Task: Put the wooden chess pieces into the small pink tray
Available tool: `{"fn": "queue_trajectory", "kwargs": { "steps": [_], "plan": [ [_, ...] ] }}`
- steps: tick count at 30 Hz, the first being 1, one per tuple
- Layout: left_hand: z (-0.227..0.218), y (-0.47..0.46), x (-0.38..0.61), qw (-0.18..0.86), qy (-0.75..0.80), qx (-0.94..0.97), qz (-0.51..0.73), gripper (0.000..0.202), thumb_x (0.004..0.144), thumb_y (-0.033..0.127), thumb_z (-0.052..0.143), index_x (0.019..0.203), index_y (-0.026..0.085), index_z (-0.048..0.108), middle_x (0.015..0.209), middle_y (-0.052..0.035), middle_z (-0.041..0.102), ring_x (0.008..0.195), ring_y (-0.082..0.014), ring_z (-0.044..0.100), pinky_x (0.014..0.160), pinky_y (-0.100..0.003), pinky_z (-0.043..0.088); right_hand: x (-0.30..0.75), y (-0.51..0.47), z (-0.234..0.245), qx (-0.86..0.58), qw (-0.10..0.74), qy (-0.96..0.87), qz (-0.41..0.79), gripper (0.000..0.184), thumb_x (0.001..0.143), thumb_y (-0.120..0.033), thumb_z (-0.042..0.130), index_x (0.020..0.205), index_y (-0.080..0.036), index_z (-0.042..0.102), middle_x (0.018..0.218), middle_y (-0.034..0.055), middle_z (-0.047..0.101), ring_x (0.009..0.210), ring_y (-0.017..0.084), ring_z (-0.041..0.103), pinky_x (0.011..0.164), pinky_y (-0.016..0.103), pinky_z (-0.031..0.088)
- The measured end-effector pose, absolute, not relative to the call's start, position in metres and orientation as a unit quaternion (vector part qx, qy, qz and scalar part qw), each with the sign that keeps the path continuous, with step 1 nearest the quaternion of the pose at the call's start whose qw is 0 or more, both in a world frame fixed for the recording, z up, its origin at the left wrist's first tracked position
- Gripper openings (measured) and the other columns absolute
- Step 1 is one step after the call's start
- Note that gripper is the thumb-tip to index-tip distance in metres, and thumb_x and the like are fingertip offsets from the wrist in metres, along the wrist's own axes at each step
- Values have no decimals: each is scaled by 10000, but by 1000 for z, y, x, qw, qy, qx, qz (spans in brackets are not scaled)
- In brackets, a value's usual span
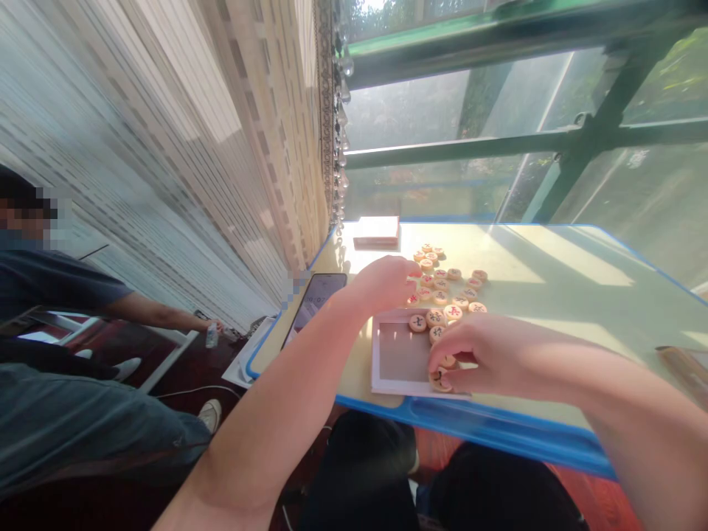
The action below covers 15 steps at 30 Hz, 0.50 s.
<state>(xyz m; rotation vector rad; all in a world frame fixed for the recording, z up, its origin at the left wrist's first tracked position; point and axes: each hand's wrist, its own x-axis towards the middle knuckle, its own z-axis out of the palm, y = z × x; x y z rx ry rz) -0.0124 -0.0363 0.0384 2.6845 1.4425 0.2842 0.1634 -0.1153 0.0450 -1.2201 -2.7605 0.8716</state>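
Observation:
Several round wooden chess pieces (445,283) with red and dark characters lie scattered on a pale table (553,280) with a blue rim. My left hand (387,284) is curled at the left edge of the pile, touching pieces. My right hand (476,354) pinches wooden pieces (442,380) over a shallow white box (401,358) near the table's front edge. More pieces (434,318) sit along the box's far edge.
A phone (315,302) lies at the table's left edge. A closed box (377,230) rests at the far left corner. Another person (66,346) sits on the left, holding a small bottle (212,335). A curtain and window stand behind the table.

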Motion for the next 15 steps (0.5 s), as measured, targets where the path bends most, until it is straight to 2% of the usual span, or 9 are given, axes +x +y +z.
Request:
{"fn": "queue_trajectory", "kwargs": {
  "steps": [4, 9, 15],
  "plan": [
    [37, -36, -12, 29, 456, 885, 89, 331, 830, 228, 449, 1087, 193, 654, 1054, -48, 686, 995, -194, 603, 887, -313, 474, 155, -120, 39, -377, 10, -891, 252, 191, 725, -209, 539, 769, -277, 712, 746, -13, 688, 641, 143, 577, 571, 231, 380],
    [38, -35, -11, 25, 459, 884, 79, 303, 819, 227, 471, 1049, 191, 666, 1030, -48, 690, 971, -198, 613, 857, -311, 483, 151, -120, 33, -345, 62, -914, 204, 195, 774, -218, 518, 768, -257, 710, 772, 16, 670, 758, 169, 566, 647, 253, 393],
    [40, -37, -11, 22, 448, 890, 79, 302, 847, 247, 445, 1037, 187, 671, 1018, -56, 693, 973, -196, 611, 865, -311, 474, 154, -120, 39, -357, 58, -910, 203, 123, 730, -291, 604, 755, -246, 716, 739, 28, 655, 800, 199, 553, 667, 281, 407]
  ]
}}
